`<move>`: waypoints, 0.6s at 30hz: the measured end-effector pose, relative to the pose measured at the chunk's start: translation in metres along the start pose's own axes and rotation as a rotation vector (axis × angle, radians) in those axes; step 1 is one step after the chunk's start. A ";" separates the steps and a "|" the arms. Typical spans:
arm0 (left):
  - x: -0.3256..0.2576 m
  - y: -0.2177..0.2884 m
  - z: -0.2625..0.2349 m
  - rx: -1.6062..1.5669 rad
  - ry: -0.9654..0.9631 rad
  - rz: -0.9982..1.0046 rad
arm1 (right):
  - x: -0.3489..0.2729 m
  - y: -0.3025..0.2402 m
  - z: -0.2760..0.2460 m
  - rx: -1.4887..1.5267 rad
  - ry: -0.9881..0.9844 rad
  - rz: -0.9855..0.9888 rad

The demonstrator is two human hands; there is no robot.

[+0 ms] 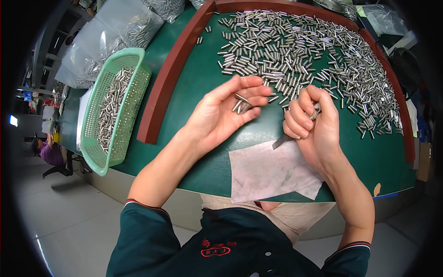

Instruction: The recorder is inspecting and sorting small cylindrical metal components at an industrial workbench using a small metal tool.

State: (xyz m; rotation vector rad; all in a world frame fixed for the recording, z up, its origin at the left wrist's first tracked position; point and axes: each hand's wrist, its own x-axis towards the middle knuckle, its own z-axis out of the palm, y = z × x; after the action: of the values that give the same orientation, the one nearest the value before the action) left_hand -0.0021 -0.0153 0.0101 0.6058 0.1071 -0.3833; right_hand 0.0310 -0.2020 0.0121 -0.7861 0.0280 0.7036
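Observation:
My left hand is palm up with curled fingers, and a few short metal pins lie across its palm and fingers. To its right, my right hand is closed in a fist, knuckles up. From under that fist sticks the flat end of a dark narrow tool; the rest of it is hidden. A bit of shiny metal also shows between the fingers, too covered to name. Just beyond both hands spreads a wide layer of loose metal pins. Below my right hand lies a stained pale cloth or paper sheet.
A red-brown raised border frames the green tabletop. Left of it stands a green perforated basket holding pins. Clear bags of pins are behind it. A dark fan is at the far right. A person sits far left.

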 end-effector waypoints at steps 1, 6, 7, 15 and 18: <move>0.000 -0.005 0.005 0.125 0.236 0.106 | 0.000 0.000 0.000 -0.005 0.010 0.002; 0.003 0.003 -0.006 1.026 0.337 0.465 | -0.002 -0.001 0.002 -0.023 0.007 0.003; 0.004 0.001 -0.003 1.092 0.389 0.492 | -0.002 -0.001 0.003 -0.022 0.016 0.008; 0.014 -0.021 -0.004 1.853 0.212 0.754 | -0.001 0.001 0.004 -0.015 0.017 -0.009; 0.017 -0.024 -0.005 1.953 0.152 0.758 | -0.001 0.000 0.001 -0.005 0.005 -0.005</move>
State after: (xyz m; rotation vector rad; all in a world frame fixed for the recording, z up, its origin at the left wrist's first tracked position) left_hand 0.0041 -0.0361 -0.0100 2.4914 -0.4263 0.4711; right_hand 0.0301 -0.2022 0.0128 -0.7925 0.0291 0.6969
